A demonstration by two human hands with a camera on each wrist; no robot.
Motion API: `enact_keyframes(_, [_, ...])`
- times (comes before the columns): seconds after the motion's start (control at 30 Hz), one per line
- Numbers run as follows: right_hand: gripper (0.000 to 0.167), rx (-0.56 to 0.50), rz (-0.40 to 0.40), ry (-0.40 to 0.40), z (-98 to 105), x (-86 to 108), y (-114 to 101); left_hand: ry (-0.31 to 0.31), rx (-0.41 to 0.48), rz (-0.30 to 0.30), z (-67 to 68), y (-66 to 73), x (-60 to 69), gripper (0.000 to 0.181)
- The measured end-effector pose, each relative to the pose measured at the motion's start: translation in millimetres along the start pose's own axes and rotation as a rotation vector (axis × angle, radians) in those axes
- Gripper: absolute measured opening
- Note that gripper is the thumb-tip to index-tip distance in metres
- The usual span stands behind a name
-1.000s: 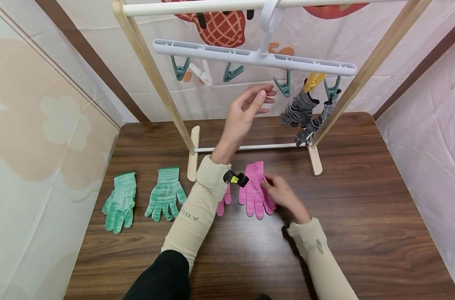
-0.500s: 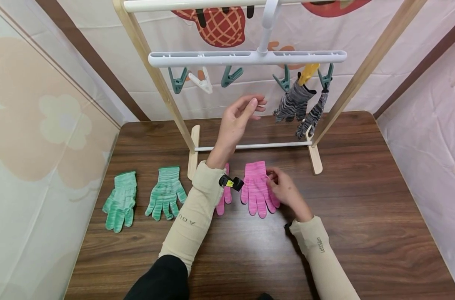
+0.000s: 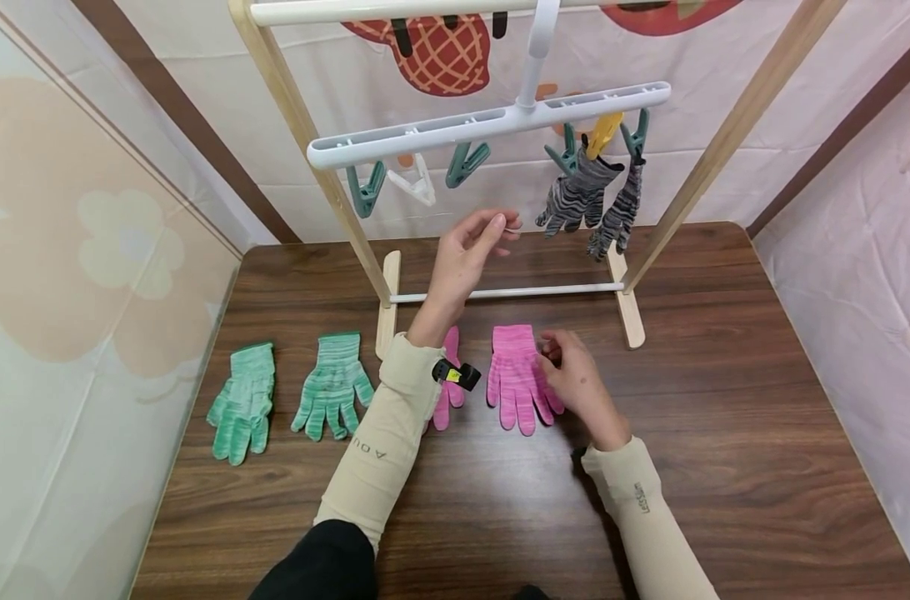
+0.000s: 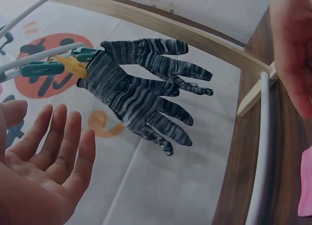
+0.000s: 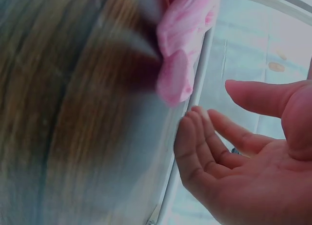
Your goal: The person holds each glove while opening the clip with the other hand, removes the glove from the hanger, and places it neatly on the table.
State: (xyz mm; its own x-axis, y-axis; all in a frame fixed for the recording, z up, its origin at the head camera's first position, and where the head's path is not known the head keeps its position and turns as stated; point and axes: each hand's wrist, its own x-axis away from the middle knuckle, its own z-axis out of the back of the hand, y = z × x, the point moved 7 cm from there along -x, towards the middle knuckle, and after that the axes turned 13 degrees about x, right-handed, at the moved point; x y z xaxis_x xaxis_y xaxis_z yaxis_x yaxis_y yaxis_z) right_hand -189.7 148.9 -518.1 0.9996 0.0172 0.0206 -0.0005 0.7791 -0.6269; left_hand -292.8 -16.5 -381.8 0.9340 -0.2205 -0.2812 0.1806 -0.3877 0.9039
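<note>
Cloth backdrop [image 3: 327,75] fills the rear and sides, its red printed figures cut off by the top of the head view. Before it spreads a wood-grain table [image 3: 755,417], near edge out of frame. On the table stands a drying rack [image 3: 730,142] whose posts run out at the top. From its upper bar hangs a pale hanger [image 3: 492,123], tilted with its left end lower in view; the top of its hook is cut off. A dark sleeve [image 3: 323,567], also cropped, ends at a beige cuff on the left arm.

Two green gloves [image 3: 333,387] lie apart on the table at left. One pink glove [image 3: 513,379] lies flat before the rack; the left forearm hides most of the second pink glove [image 3: 443,408]. Two grey striped gloves [image 3: 575,196] hang at the hanger's right end, one partly overlapping the other in the left wrist view.

The left hand [image 3: 462,258] hovers below the hanger, fingers parted and loosely bent around nothing. The right hand [image 3: 578,379] is at the pink glove's right edge, fingers softly bent, thumb apart; whether they touch the knit I cannot tell.

A yellow clip [image 3: 603,133] and the rightmost green clip [image 3: 637,132] hold the grey cuffs. A white clip [image 3: 416,182] dangles farther left.
</note>
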Motion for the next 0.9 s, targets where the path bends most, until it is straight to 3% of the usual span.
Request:
enact_keyframes(0.2, [0.024, 0.059, 0.075, -0.021, -6.5, 4.0, -5.5, 0.042, -0.034, 0.018, 12.7, -4.7, 6.9, 0.030])
enact_keyframes(0.37, [0.020, 0.087, 0.086, -0.064, -15.1, 7.0, -4.7, 0.112, -0.086, 0.027, 25.7, -5.4, 13.6, 0.031])
enact_keyframes(0.57, [0.024, 0.088, 0.073, -0.084, -18.6, 8.3, -3.2, 0.212, -0.123, -0.026, 46.7, -2.1, 23.4, 0.031])
enact_keyframes(0.77, [0.024, 0.076, 0.081, -0.089, -19.0, 7.9, -1.1, 0.322, -0.080, -0.081, 69.0, -0.3, 35.5, 0.030])
enact_keyframes(0.9, [0.025, 0.080, 0.088, -0.096, -19.8, 7.3, 0.1, 0.393, -0.104, -0.083, 82.6, -0.9, 45.3, 0.030])
